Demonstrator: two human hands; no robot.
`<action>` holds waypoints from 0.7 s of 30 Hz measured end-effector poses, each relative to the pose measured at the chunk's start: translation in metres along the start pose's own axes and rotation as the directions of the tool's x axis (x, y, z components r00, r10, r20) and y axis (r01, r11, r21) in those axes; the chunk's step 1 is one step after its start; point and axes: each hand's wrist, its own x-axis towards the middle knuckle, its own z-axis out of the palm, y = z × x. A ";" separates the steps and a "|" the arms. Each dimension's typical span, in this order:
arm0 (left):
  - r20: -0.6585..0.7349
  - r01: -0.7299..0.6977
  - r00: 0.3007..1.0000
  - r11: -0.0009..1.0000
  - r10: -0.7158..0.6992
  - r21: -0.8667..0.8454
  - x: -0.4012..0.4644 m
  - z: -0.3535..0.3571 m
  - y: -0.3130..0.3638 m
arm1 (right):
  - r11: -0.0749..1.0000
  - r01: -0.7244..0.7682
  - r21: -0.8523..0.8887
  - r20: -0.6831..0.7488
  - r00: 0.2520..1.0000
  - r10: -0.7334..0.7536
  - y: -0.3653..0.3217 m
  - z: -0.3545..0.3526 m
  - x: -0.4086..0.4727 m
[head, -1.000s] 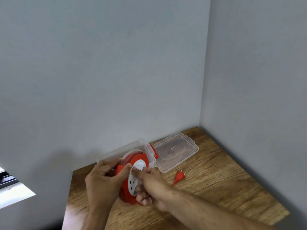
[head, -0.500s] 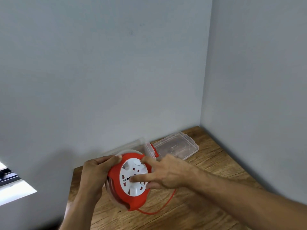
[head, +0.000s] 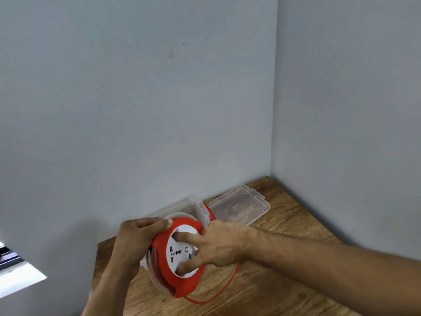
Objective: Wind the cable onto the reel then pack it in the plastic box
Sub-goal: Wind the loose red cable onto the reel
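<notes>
I hold a round red cable reel [head: 182,286] with a white socket face [head: 176,249] above the wooden table. My left hand [head: 134,242] grips its upper left rim from behind. My right hand [head: 216,245] lies across the white face, fingers pressed on it. A loop of red cable [head: 224,288] hangs from the reel's bottom and runs up under my right wrist; its plug is hidden. The clear plastic box [head: 180,207] stands behind the reel against the wall, with its open lid [head: 239,209] flat on the table to the right.
The wooden table [head: 273,281] sits in a corner between two grey walls. Its left edge drops off below my left forearm, near a white ledge [head: 18,281]. Bare wood lies right of the reel and in front of the lid.
The white face has turned under my right fingers. The red plug seen lying on the table a second ago is out of sight, and a cable loop now hangs below the reel.
</notes>
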 end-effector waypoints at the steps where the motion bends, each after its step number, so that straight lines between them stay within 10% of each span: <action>1: 0.010 -0.003 1.000 1.000 0.003 0.011 0.000 0.001 0.000 | 1.000 0.002 -0.019 0.018 1.000 -0.002 -0.001 0.000 0.002; 8: -0.008 -0.033 0.999 0.999 0.033 -0.014 -0.007 0.004 -0.002 | 0.986 0.075 -0.149 -0.027 0.996 -0.080 0.006 0.006 0.007; 12: -0.104 -0.047 0.994 0.995 0.038 -0.092 -0.006 0.004 -0.006 | 0.979 -0.203 -0.004 -0.173 0.965 0.199 0.000 0.018 0.011; 16: -0.239 -0.123 0.968 0.976 0.077 -0.182 -0.008 0.008 -0.013 | 0.744 -0.561 0.363 -0.269 0.701 0.660 -0.023 0.018 0.022; 21: -0.335 -0.238 0.925 0.962 0.181 -0.137 -0.011 0.020 -0.023 | 0.174 -0.528 0.831 0.028 0.353 0.935 -0.051 0.019 0.035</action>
